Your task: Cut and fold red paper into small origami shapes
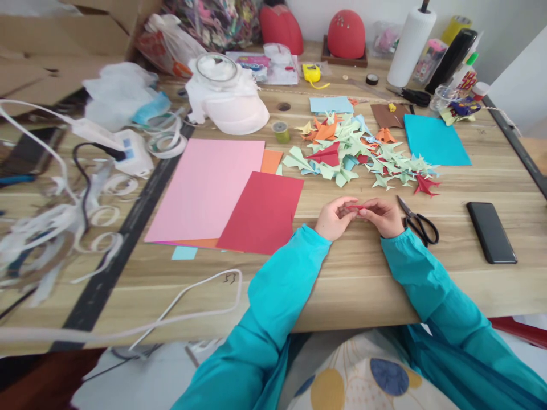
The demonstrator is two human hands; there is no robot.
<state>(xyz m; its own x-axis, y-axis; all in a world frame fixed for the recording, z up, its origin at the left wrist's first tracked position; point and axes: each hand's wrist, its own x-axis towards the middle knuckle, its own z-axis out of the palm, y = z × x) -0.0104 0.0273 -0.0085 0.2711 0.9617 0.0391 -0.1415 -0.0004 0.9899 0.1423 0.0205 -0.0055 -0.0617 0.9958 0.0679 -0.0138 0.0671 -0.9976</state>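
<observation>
Both hands meet low-centre on the table (350, 285), close to the person's edge. Left hand (334, 219) and right hand (386, 217) share one small red paper piece (354, 208). Each grip is pressed together, thumb against fingertips, pinching one end of it. The piece sits between the two hands, just over the wood. It is too small to tell how it is folded.

Judgement on the step: it looks like a crease being set in a small piece.
- Line the edges up before any pressure goes on.
- Run the pinch along the fold from the middle outward.
- Rest the wrists on the table for steadiness.
- Pull only lightly, because thin paper tears at a fold.

Around the hands:
- Black scissors (416, 219) lie just right of the right hand, blades together.
- A dark phone (491, 232) lies further right.
- A pile of folded paper shapes (359, 156) lies beyond the hands.
- A red sheet (262, 212) lies left of the left hand, overlapping a pink sheet (207, 188).

Writing: nothing reads.
- The white box (130, 149) at left has a blue label, but it is blurred.
- A small pen mark (231, 278) by the white cord (192, 296) is illegible.
</observation>
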